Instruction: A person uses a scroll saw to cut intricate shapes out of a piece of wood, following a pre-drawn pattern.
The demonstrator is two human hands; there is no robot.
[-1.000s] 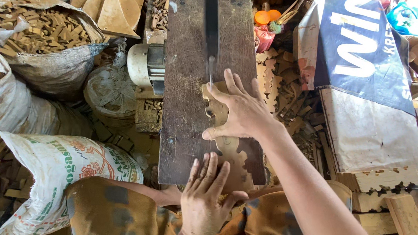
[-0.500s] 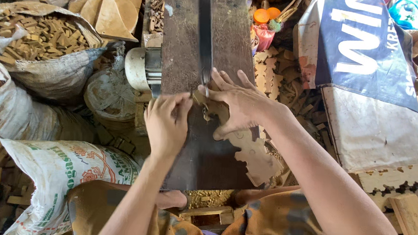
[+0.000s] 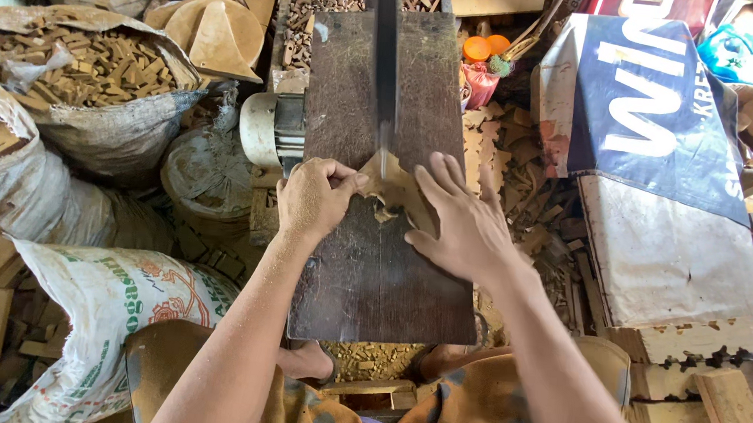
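A thin, flat wooden piece [image 3: 393, 189] with a wavy cut edge lies on the dark wooden saw table [image 3: 372, 274], near the middle of the view, and it touches the narrow vertical saw blade [image 3: 385, 60] at its top edge. The blade comes down from 12 o'clock and meets the piece just above its center.

The left hand [image 3: 313, 199] is at 9 o'clock of the piece. Its fingers are curled together and they pinch the left edge of the piece, with the thumb on top. The right hand [image 3: 458, 220] is at 3 o'clock of the piece. Its fingers are spread apart and lie flat, pressing the right part of the piece down on the table.

At 9 o'clock of the table there is a pale electric motor [image 3: 268, 131], just beside the table edge. Further at 10 o'clock an open sack [image 3: 114, 128] is full of small wooden blocks [image 3: 93, 64]. At 7 o'clock lies a white printed sack [image 3: 109, 307]. At 2 o'clock a blue and white banner [image 3: 662, 109] covers a box, and at 4 o'clock some pale wooden boards with carved edges [image 3: 688, 352] are stacked. At 1 o'clock, near the table's corner, two orange caps [image 3: 486, 46] stand.
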